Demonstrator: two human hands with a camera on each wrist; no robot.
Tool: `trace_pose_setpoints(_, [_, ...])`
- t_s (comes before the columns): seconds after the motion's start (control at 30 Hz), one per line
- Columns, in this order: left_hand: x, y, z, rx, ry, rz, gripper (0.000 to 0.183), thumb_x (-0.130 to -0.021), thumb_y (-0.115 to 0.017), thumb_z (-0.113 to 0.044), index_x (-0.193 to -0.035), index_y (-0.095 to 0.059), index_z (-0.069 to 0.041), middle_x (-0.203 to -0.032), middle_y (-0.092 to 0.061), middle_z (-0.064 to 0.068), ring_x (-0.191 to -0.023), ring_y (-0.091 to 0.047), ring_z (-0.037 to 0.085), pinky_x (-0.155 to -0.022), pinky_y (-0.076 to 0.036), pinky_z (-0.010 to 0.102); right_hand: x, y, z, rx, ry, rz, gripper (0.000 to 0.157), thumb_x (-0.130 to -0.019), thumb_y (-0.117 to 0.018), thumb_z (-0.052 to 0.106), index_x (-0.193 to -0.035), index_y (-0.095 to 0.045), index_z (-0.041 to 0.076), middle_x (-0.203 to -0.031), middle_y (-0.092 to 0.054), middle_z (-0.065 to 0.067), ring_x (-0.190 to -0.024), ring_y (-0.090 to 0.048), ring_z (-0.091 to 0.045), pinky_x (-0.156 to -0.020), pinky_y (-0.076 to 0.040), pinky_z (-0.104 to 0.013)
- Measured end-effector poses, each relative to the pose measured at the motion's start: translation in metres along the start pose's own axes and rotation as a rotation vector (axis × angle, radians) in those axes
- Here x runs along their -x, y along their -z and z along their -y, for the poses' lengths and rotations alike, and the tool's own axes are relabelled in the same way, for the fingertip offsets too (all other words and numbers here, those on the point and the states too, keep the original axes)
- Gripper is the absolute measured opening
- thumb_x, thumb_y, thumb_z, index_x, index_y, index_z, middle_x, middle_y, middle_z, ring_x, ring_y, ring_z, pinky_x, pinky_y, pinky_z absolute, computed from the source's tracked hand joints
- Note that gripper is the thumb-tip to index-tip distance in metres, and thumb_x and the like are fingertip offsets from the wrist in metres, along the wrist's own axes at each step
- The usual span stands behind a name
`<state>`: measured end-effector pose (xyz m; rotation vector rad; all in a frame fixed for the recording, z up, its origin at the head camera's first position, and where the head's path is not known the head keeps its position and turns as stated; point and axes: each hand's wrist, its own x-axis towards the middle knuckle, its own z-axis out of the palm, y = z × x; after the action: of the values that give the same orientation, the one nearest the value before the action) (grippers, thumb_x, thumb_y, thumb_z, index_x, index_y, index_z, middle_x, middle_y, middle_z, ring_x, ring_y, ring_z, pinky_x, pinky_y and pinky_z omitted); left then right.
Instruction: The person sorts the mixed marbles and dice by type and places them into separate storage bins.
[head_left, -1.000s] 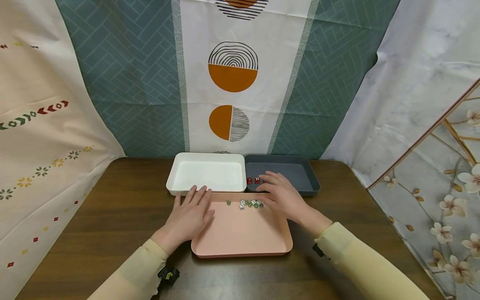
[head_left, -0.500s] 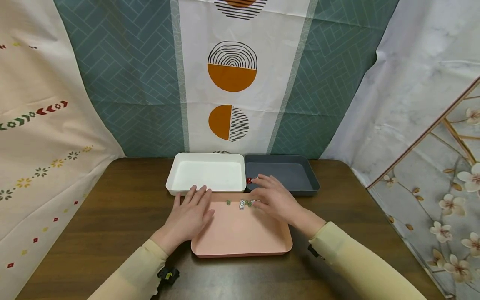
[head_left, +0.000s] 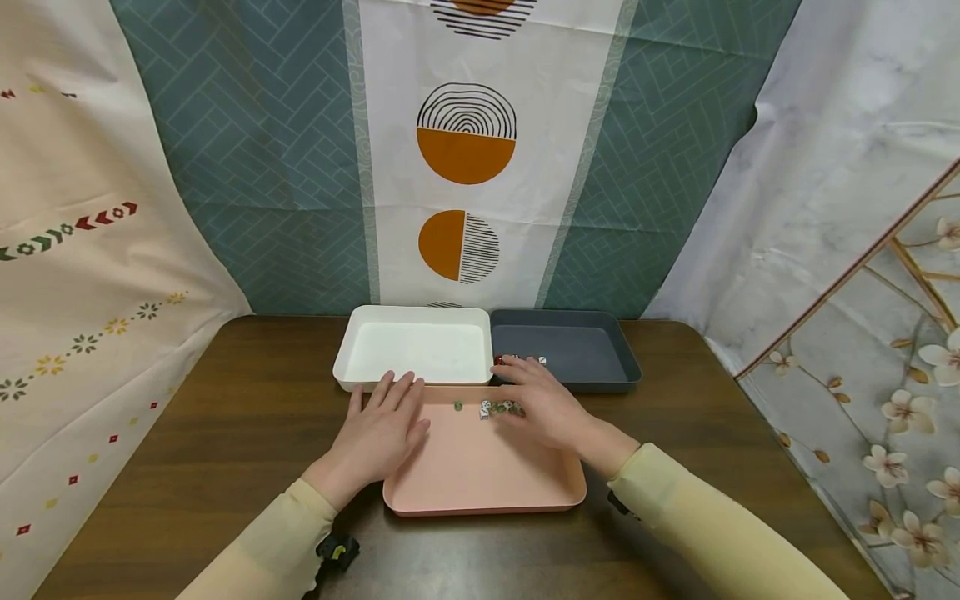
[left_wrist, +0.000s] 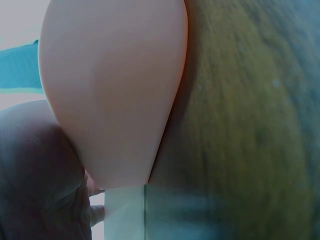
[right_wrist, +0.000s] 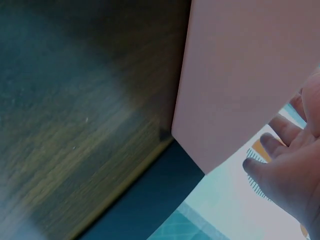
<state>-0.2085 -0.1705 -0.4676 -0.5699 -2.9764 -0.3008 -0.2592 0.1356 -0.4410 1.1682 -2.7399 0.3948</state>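
Observation:
Several small green and white dice lie near the far edge of the pink tray (head_left: 480,467). A green die (head_left: 458,406) sits apart on the left; white dice (head_left: 484,410) and green dice cluster to the right. My right hand (head_left: 543,406) hovers over the tray's far right, thumb side close to the cluster, fingers reaching over the dark tray's near wall. Its fingers look loosely spread in the right wrist view, with nothing visible in them. My left hand (head_left: 377,435) rests along the pink tray's left rim, fingers straight, fingertips at the white tray's near edge.
A white tray (head_left: 420,340) and a dark grey tray (head_left: 585,342) stand side by side behind the pink one. Inside the dark tray are a red die (head_left: 499,360) and a white die (head_left: 542,360); my right fingers partly hide others. The wooden table (head_left: 247,433) surrounds them.
My right hand has shifted left over the dice, covering some red ones in the dark tray and uncovering a white die there. The left hand stays in place.

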Motion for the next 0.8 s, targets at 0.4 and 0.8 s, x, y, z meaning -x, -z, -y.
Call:
trace_pose_setpoints(0.4, [0.000,-0.001,0.000,0.011,-0.007,-0.012,0.067,-0.114,-0.059,-0.041,-0.168,-0.045,-0.003,-0.174,-0.040,0.021,-0.163,-0.027,0.049,-0.122,-0.018,0.082,-0.007,-0.007,0.003,0.060,-0.004,0.042,0.043,-0.099,-0.087,0.030,-0.138,-0.079,0.017,-0.160,-0.059,-0.013,-0.160,-0.039,-0.037,-0.130,-0.025,-0.063])
trace_pose_setpoints(0.8, [0.000,-0.001,0.000,0.000,0.001,-0.002,0.068,-0.114,-0.059,-0.042,-0.168,-0.044,-0.004,-0.174,-0.039,0.020,-0.163,-0.026,0.048,-0.122,-0.019,0.082,-0.012,-0.007,0.004,0.035,0.056,0.049,0.034,-0.097,-0.089,0.026,-0.129,-0.082,0.016,-0.157,-0.060,-0.020,-0.158,-0.040,-0.045,-0.127,-0.031,-0.066])
